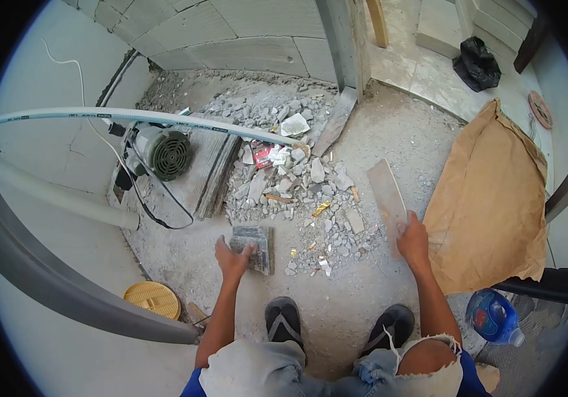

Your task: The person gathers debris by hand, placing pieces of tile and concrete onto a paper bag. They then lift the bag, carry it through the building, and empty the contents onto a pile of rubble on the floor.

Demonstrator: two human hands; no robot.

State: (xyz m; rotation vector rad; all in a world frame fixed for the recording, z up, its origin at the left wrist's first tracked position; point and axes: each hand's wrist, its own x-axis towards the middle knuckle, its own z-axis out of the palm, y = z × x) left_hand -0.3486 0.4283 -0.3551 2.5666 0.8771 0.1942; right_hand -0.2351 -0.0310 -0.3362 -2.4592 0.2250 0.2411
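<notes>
Two pieces of broken stone are in hand at once: the person squats on the dusty concrete floor [337, 311] in dark sandals, and the left hand [232, 257] lies fingers-down on a small dark grey square tile slab [256, 246] which rests flat on the floor just ahead of the left foot. The fingers curl over the slab's near edge, but I cannot tell whether they grip it or merely press on it. At about two o'clock from that slab, the right hand [412, 239] is closed around the near end of a long pale tile offcut [387, 198], whose far end points away towards twelve o'clock. Between the two hands, and stretching to twelve o'clock, spreads a heap of grey rubble and tile chips [297, 178]. At ten o'clock sits a grey electric motor with a round vented cover [165, 153], under a long white plastic pipe [132, 118]; at three o'clock lies a crumpled brown paper sack [489, 198]. This looks like the picking-up stage of sorting scraps. I judge the slab needs a firmer pinch under its edge before it can come off the floor.
</notes>
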